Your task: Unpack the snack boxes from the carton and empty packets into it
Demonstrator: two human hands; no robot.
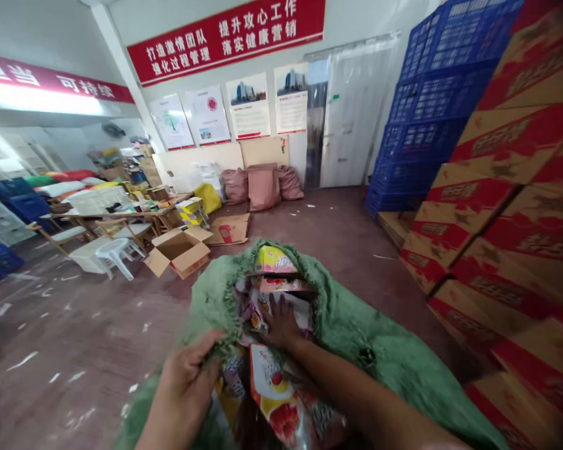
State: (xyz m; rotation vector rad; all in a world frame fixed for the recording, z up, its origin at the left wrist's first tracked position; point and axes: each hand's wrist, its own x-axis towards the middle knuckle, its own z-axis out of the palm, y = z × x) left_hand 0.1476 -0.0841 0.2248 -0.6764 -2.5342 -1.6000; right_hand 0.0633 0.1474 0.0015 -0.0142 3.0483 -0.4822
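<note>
Down at the near edge of the view, our left hand (187, 381) is closed on the frayed rim of the green sack (356, 331), fingers curled tight around the woven cloth and pulling the mouth wide. Our right hand (281, 324) reaches into that mouth with fingers spread flat on the snack packets (272, 381) (nothing pinched between them, as far as we can see). The packets are red, yellow and pink, and they fill the sack to its opening. The sack itself lies on the reddish floor (75, 325), near and centre, its body running off to the right.

Just right of it rises a wall of red-and-tan cartons (511, 187), and beyond those, farther back, a stack of blue crates (431, 106). To the far left we see an open cardboard box (181, 250), a white plastic stool (115, 253) and a cluttered table (122, 212). Against the far wall slump pink sacks (263, 184), below a row of posters (248, 106) and a red banner (225, 37). Scraps of paper lie scattered over the floor.
</note>
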